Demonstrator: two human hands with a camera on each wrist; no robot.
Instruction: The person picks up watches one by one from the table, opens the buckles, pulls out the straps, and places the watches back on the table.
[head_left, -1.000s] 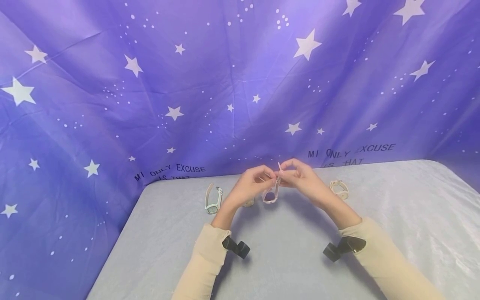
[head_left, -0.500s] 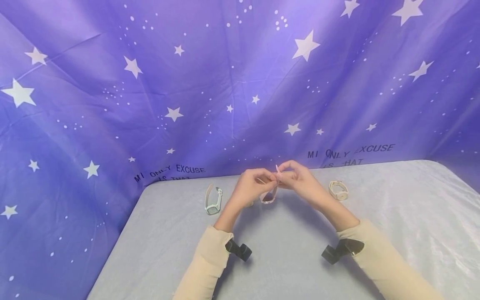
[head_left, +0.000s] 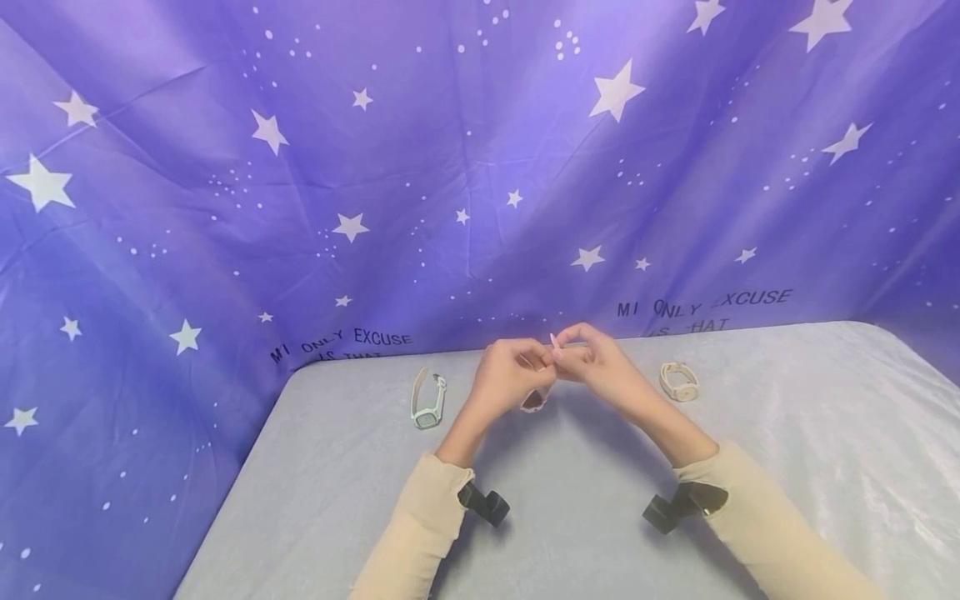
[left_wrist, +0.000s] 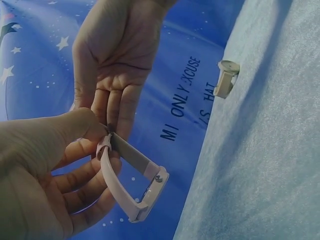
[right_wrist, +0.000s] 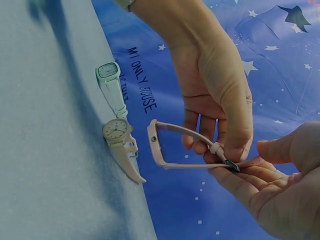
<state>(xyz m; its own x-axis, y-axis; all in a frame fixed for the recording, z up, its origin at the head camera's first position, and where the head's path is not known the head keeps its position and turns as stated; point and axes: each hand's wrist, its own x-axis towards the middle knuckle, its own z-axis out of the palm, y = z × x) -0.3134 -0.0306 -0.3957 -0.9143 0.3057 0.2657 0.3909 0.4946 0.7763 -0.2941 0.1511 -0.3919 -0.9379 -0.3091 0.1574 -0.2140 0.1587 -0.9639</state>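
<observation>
A pale pink wristwatch (right_wrist: 157,145) with a rectangular case hangs by its strap between both hands, its band looped. The thumb and fingers of my left hand (head_left: 512,375) pinch the strap beside the buckle (right_wrist: 231,165), also seen in the left wrist view, where the left hand (left_wrist: 40,170) is nearest. My right hand (head_left: 600,362) pinches the free strap end (head_left: 554,341), which pokes up above the thumb. In the head view, the left hand covers most of the watch; only the lower case shows.
On the grey cloth-covered table (head_left: 585,517), a mint watch (head_left: 427,417) lies left and a beige watch (head_left: 680,383) right. Another beige round-faced watch (right_wrist: 117,130) shows beside the mint one in the right wrist view. A purple star-printed curtain (head_left: 465,167) hangs behind.
Both hands stay together and shift slightly downward. The left hand moves a little rightward, covering more of the pink watch. The strap end now sticks up slightly further left.
</observation>
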